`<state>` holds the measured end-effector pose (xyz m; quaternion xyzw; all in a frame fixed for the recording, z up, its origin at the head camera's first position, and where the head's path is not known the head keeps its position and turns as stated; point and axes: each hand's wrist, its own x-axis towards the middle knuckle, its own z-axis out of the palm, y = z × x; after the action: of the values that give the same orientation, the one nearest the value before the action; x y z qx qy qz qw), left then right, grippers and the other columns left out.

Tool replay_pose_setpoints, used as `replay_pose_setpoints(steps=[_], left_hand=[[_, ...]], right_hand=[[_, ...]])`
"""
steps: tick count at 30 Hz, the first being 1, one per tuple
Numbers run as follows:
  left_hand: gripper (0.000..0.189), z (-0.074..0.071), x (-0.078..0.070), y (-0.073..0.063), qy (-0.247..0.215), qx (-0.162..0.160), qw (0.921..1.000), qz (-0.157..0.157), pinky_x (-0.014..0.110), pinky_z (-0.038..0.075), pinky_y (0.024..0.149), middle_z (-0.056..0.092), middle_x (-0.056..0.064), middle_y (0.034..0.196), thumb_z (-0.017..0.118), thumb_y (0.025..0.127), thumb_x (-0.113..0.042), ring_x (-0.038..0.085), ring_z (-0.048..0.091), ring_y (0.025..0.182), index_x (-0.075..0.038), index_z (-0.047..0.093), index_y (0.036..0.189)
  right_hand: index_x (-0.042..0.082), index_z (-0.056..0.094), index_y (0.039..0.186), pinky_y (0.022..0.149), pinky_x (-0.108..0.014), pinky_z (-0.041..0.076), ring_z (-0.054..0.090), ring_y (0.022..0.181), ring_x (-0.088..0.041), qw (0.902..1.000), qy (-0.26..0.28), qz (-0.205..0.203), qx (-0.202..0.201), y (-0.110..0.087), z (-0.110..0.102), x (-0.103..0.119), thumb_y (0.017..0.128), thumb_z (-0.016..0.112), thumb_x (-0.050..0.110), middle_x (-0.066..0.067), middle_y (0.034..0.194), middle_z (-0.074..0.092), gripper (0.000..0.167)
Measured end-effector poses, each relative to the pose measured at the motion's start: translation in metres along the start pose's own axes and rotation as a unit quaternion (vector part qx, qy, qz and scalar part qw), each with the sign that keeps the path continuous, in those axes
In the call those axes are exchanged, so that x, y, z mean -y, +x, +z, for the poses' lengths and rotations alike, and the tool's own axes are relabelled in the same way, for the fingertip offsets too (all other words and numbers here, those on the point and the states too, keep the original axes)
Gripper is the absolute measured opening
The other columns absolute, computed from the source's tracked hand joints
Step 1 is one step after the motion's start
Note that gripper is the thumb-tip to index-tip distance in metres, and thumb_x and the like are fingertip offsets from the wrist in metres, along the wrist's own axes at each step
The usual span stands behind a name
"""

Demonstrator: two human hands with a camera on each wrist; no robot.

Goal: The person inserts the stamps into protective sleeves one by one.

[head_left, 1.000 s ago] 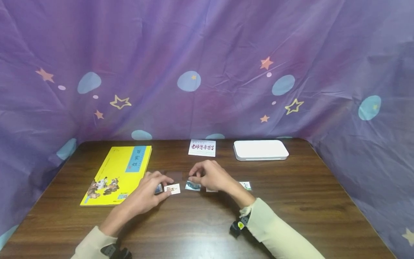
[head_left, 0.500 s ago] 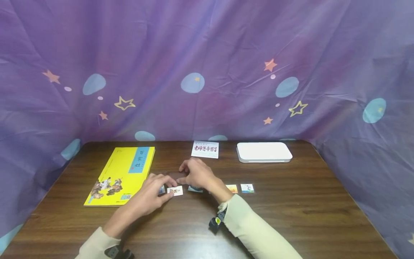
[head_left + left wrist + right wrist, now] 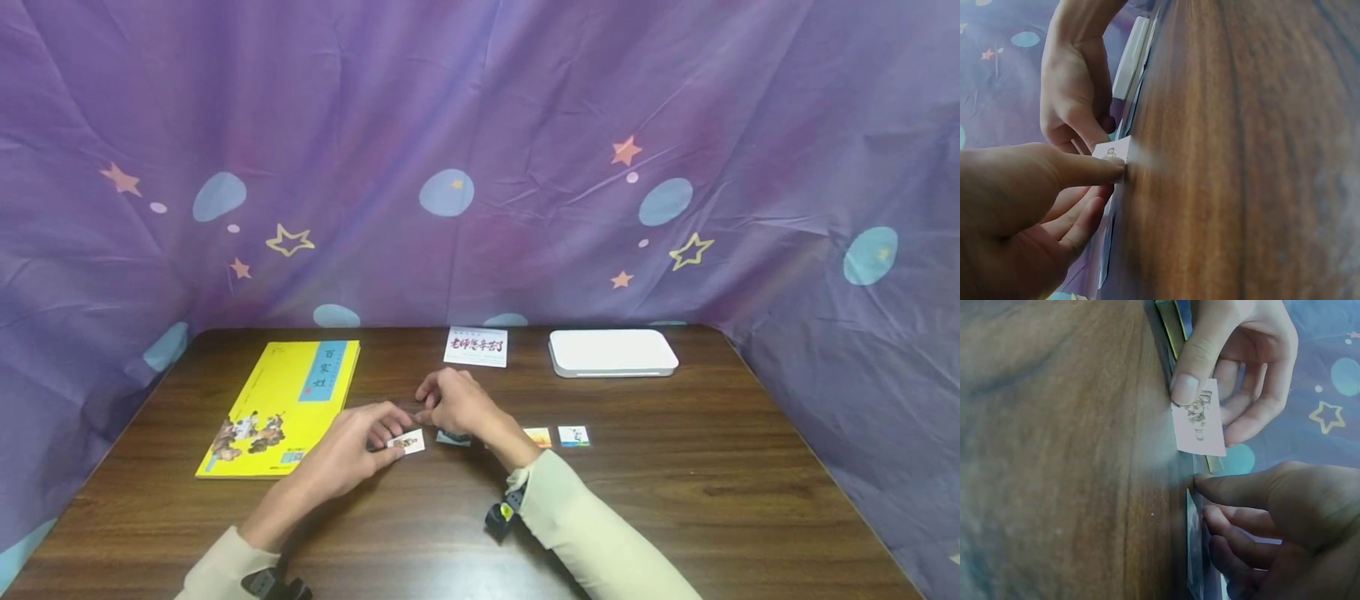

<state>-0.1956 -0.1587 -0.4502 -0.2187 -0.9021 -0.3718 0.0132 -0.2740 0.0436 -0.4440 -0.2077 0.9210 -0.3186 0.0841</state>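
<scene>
In the head view my left hand (image 3: 348, 446) is beside the yellow book. It pinches a small white picture card (image 3: 408, 441), thumb across its printed face and fingers behind. The right wrist view shows this card (image 3: 1199, 428) raised and tilted over the table edge-on. Just to its right, my right hand (image 3: 463, 406) is low, with thumb and index fingertips close together near the tabletop; I cannot tell whether something thin is between them. Under that hand lies a blue picture card (image 3: 453, 438), partly covered. Farther right are an orange picture card (image 3: 537, 437) and a white-and-green one (image 3: 574, 436).
On the left lies a yellow book (image 3: 288, 392) with a blue title panel. At the back are a white card with red writing (image 3: 476, 346) and a white flat case (image 3: 613, 353). A purple curtain (image 3: 525, 100) hangs behind the wooden table (image 3: 675, 500).
My right hand has moved left from above the blue card toward the left hand. The left fingers have curled behind the white card, which now tilts up.
</scene>
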Motion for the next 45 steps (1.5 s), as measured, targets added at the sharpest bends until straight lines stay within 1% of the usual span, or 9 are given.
replay_pose_setpoints(steps=[6, 11, 15, 20, 24, 30, 35, 41, 45], left_hand=[[0.023, 0.000, 0.002, 0.000, -0.015, 0.010, 0.9995, -0.024, 0.020, 0.062, 0.077, 0.081, 0.002, 0.099, 0.085, 0.093, -0.007, 0.008, 0.073, 0.085, -0.009, 0.075, 0.113], [0.019, 0.000, 0.003, 0.000, -0.036, 0.003, 0.9990, -0.026, 0.021, 0.062, 0.079, 0.081, 0.000, 0.098, 0.085, 0.093, -0.008, 0.009, 0.074, 0.085, -0.013, 0.077, 0.110], [0.018, -0.001, 0.004, 0.001, -0.055, -0.002, 0.9981, -0.028, 0.021, 0.063, 0.081, 0.081, -0.002, 0.099, 0.085, 0.093, -0.009, 0.009, 0.074, 0.088, -0.016, 0.078, 0.108], [0.016, 0.001, 0.002, 0.002, -0.073, -0.004, 0.9971, -0.022, 0.023, 0.063, 0.082, 0.081, -0.002, 0.099, 0.085, 0.093, -0.010, 0.010, 0.075, 0.088, -0.016, 0.079, 0.106], [0.015, 0.003, 0.001, 0.002, -0.079, 0.002, 0.9965, -0.028, 0.023, 0.063, 0.083, 0.081, -0.003, 0.098, 0.086, 0.094, -0.014, 0.010, 0.075, 0.088, -0.016, 0.078, 0.106], [0.014, 0.009, -0.001, 0.000, -0.110, 0.001, 0.9936, -0.023, 0.023, 0.064, 0.081, 0.081, 0.000, 0.100, 0.084, 0.095, -0.016, 0.011, 0.077, 0.087, -0.014, 0.078, 0.108], [0.014, 0.016, -0.003, -0.002, -0.182, 0.004, 0.9830, -0.022, 0.029, 0.065, 0.076, 0.081, 0.011, 0.100, 0.076, 0.102, -0.014, 0.020, 0.079, 0.086, -0.011, 0.077, 0.115], [0.020, 0.025, -0.011, -0.003, -0.261, 0.014, 0.9642, -0.044, 0.031, 0.067, 0.086, 0.077, 0.022, 0.105, 0.066, 0.108, -0.014, 0.023, 0.079, 0.091, -0.003, 0.070, 0.125], [0.023, 0.033, -0.018, -0.004, -0.308, 0.023, 0.9496, -0.054, 0.033, 0.067, 0.087, 0.075, 0.027, 0.111, 0.061, 0.111, -0.015, 0.024, 0.080, 0.093, 0.001, 0.065, 0.128]], right_hand=[[0.016, 0.080, 0.100, 0.084, -0.032, 0.058, 0.065, 0.080, -0.009, 0.9999, 0.000, -0.011, 0.001, 0.000, 0.004, -0.002, 0.092, 0.086, 0.017, 0.006, 0.087, 0.075, 0.010], [0.013, 0.076, 0.098, 0.078, -0.027, 0.057, 0.065, 0.079, -0.009, 0.9974, 0.049, -0.038, -0.037, 0.002, 0.005, -0.005, 0.094, 0.080, 0.015, 0.002, 0.089, 0.076, 0.005], [0.009, 0.071, 0.104, 0.076, -0.026, 0.060, 0.070, 0.080, -0.011, 0.9865, 0.146, -0.045, -0.059, 0.004, 0.002, -0.005, 0.094, 0.080, 0.013, -0.005, 0.093, 0.078, 0.015], [0.006, 0.068, 0.129, 0.071, -0.035, 0.064, 0.076, 0.079, -0.032, 0.9607, 0.263, -0.067, -0.057, 0.003, -0.004, -0.009, 0.095, 0.079, 0.007, -0.014, 0.096, 0.082, 0.036], [0.011, 0.074, 0.129, 0.071, -0.039, 0.065, 0.076, 0.079, -0.035, 0.9532, 0.284, -0.095, -0.044, 0.001, -0.007, -0.018, 0.099, 0.074, 0.008, -0.012, 0.100, 0.083, 0.030], [0.016, 0.081, 0.116, 0.070, -0.040, 0.063, 0.074, 0.082, -0.029, 0.9541, 0.281, -0.091, -0.050, -0.007, -0.017, -0.030, 0.105, 0.073, 0.028, -0.011, 0.110, 0.084, 0.019], [0.014, 0.080, 0.120, 0.065, -0.034, 0.062, 0.073, 0.080, -0.033, 0.9531, 0.289, -0.079, -0.041, -0.018, -0.023, -0.041, 0.103, 0.076, 0.025, -0.012, 0.108, 0.084, 0.021], [0.015, 0.059, 0.153, 0.078, -0.035, 0.065, 0.076, 0.078, -0.029, 0.9488, 0.308, -0.072, -0.006, -0.042, -0.033, -0.052, 0.100, 0.079, 0.025, -0.006, 0.107, 0.085, 0.057], [0.005, 0.064, 0.142, 0.073, -0.035, 0.064, 0.073, 0.069, -0.020, 0.9382, 0.341, -0.056, 0.014, -0.063, -0.038, -0.058, 0.102, 0.077, 0.027, -0.015, 0.110, 0.084, 0.047]])
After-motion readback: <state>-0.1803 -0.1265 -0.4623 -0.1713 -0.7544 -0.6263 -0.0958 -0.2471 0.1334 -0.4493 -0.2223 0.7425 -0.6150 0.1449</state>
